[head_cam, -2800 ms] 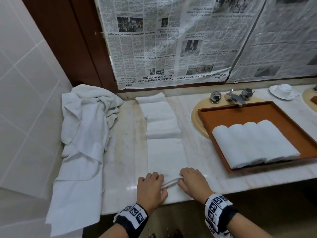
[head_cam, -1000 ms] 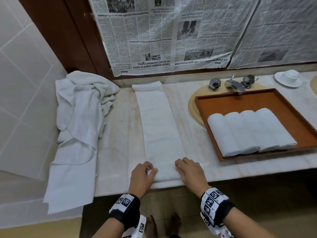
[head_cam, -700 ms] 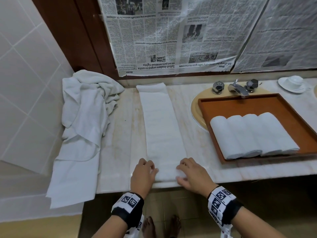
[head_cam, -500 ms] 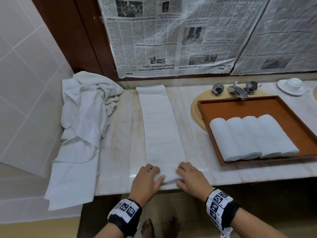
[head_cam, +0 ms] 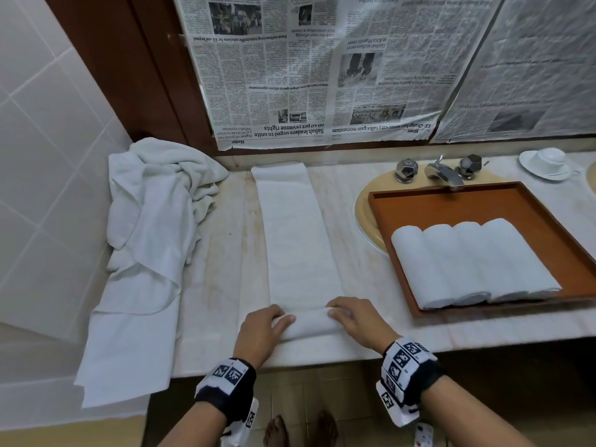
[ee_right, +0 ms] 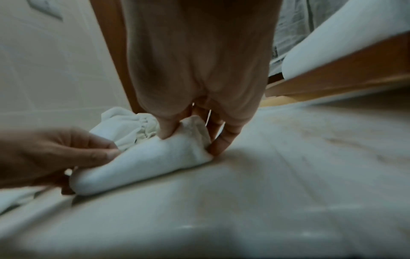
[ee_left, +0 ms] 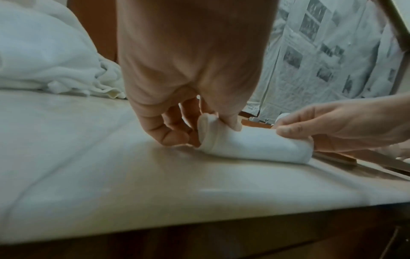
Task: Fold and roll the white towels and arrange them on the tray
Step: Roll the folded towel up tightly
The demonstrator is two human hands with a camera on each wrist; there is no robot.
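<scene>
While flat beyond, towel (head_cam: 298, 240) rolls nearside

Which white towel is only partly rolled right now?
The long folded towel at the counter's centre; both hands grip its rolled near end, unlike the four finished rolls on the tray.

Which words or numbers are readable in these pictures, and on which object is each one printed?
All are on the newspaper taped upside down on the wall:
"Sabah leaders urged to unite on 40 pct revenue rights"
"KK-Changchun sister-city talks gain momentum"
"Home"
Its smaller print is too small to read.
The wristbands carry only black-and-white coded squares, no words.
</scene>
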